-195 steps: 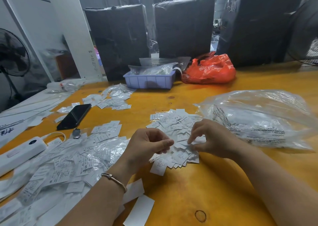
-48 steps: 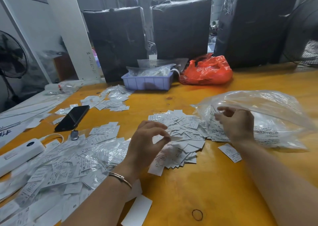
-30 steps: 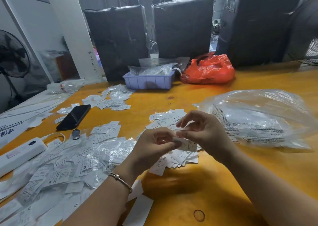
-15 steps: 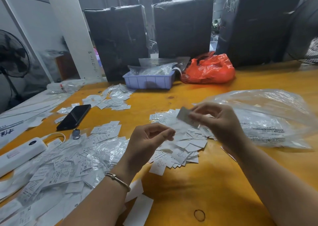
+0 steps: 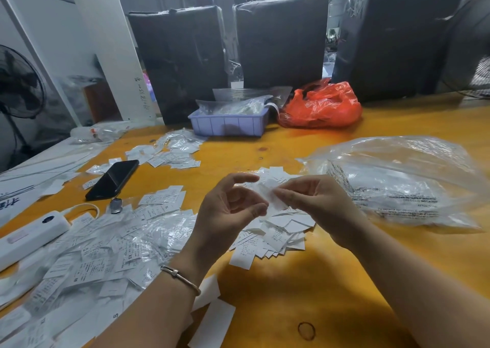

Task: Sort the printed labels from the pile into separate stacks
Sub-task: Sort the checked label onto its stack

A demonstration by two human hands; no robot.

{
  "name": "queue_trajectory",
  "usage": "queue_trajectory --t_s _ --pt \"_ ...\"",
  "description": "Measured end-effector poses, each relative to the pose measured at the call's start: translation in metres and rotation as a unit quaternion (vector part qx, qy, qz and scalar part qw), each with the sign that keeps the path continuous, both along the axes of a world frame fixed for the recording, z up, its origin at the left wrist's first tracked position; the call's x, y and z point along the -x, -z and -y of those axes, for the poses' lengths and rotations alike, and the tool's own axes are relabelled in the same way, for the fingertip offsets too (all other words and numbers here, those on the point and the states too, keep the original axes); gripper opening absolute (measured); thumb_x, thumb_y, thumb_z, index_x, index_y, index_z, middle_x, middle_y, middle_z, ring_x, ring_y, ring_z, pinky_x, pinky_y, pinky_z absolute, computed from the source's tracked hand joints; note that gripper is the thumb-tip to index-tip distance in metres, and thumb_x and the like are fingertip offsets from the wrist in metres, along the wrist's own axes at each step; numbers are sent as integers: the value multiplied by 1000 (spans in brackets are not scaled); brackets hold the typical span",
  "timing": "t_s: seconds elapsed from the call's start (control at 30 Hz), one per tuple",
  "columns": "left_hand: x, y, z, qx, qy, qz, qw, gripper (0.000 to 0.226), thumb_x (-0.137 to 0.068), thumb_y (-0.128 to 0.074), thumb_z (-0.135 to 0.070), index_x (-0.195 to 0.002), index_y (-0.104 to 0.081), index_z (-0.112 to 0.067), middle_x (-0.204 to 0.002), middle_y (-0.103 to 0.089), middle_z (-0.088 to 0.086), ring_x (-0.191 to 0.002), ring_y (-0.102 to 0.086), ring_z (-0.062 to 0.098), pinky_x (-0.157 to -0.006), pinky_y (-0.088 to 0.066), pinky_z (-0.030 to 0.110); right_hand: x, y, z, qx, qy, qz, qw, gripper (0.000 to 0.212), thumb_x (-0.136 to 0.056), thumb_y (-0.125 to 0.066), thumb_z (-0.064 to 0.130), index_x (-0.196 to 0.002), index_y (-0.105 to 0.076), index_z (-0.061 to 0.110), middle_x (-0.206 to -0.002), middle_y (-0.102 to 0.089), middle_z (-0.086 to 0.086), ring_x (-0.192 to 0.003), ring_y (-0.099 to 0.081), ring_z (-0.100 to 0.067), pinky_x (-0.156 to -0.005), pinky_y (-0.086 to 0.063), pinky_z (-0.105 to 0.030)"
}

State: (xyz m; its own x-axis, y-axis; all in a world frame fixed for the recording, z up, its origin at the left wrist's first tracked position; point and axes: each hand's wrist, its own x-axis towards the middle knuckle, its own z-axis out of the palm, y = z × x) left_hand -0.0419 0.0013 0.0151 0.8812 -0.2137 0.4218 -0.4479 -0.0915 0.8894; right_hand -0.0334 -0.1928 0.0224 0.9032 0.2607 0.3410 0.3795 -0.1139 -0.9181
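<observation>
Half a second ago the right hand [image 5: 316, 201] held a label [image 5: 273, 197] up alone; now it has brought it back to the left hand [image 5: 229, 209], so a handover for stacking looks underway. Right fingers pinch the label; left fingers curl loosely, touching its edge. Just beyond lies the pile [image 5: 281, 231], on the table [image 5: 291, 294].

Matt paper labels [image 5: 275, 237] on a glossy varnished wooden table [image 5: 331, 281], beside a crinkled plastic bag [image 5: 397, 178].
</observation>
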Motion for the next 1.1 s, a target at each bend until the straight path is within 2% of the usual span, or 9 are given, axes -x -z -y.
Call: queue_trajectory --t_s 0.13,0.3,0.4,0.5,0.63,0.87,0.93,1.03,1.1 --pt "0 1 -1 -16 -8 -3 1000 29 -76 -77 -9 -103 -67 -9 -80 -72 11 -80 -71 27 -81 -59 34 1 -4 2 5 6 29 1000 48 -75 -68 57 -80 -76 9 -76 -73 -8 -68 -64 -17 -62 -48 -24" --pt "-1 2 -3 -74 -4 -17 997 4 -83 -74 -8 -85 -74 -12 -81 -71 2 -83 -67 17 -74 -55 26 3 -7 2 37 7 51 998 33 -70 -74 39 -79 -76 7 -71 -72 -7 -66 -66 -21 -66 -53 -36" --pt "-1 2 -3 -119 -2 -30 992 10 -82 -68 -17 -73 -72 -19 -80 -68 1 -86 -61 21 -76 -50 32 5 -6 0 60 -9 32 998 35 -67 -76 44 -79 -77 11 -72 -72 -8 -69 -66 -29 -66 -53 -44" --pt "0 1 -2 -142 15 -44 989 11 -74 -61 -20 -71 -70 -14 -73 -65 4 -76 -59 15 -71 -47 32 4 -1 -2 93 -23 12 995 17 -72 -81 26 -77 -77 9 -68 -72 -5 -63 -66 -20 -64 -54 -37" --pt "-4 -1 -7 -28 11 -66 997 16 -78 -68 -17 -78 -66 -1 -68 -64 8 -64 -60 13 -60 -47 21 1 6 -4 48 -57 -61 995 8 -75 -78 8 -73 -75 1 -66 -69 -16 -61 -62 -19 -62 -51 -28" --pt "-4 0 -7 -22 -3 -39 999 22 -77 -73 -30 -89 -76 -12 -78 -74 3 -70 -67 12 -61 -51 18 1 5 -5 12 -63 -63 996 27 -72 -76 31 -81 -77 6 -74 -73 -13 -68 -65 -20 -66 -53 -26" --pt "-4 1 -7 -26 -15 -26 999 24 -77 -72 -31 -88 -76 -11 -77 -74 4 -68 -68 14 -63 -53 20 0 4 -2 29 -34 -54 998 26 -75 -74 31 -81 -77 6 -74 -73 -11 -65 -64 -16 -63 -49 -24" --pt "-3 1 -7 -23 -28 -13 999 22 -73 -75 -28 -85 -76 -10 -74 -74 4 -67 -68 18 -66 -56 25 -3 -2 5 -33 65 -11 997 11 -80 -72 7 -91 -75 6 -72 -74 -6 -58 -63 -11 -57 -48 -18" --pt "-2 1 -7 -28 -28 0 999 20 -73 -76 -24 -85 -75 -8 -74 -73 4 -67 -68 18 -66 -57 25 -4 -5 10 -100 106 6 989 35 -77 -73 -3 -109 -69 10 -73 -74 -9 -58 -65 -13 -58 -49 -18"
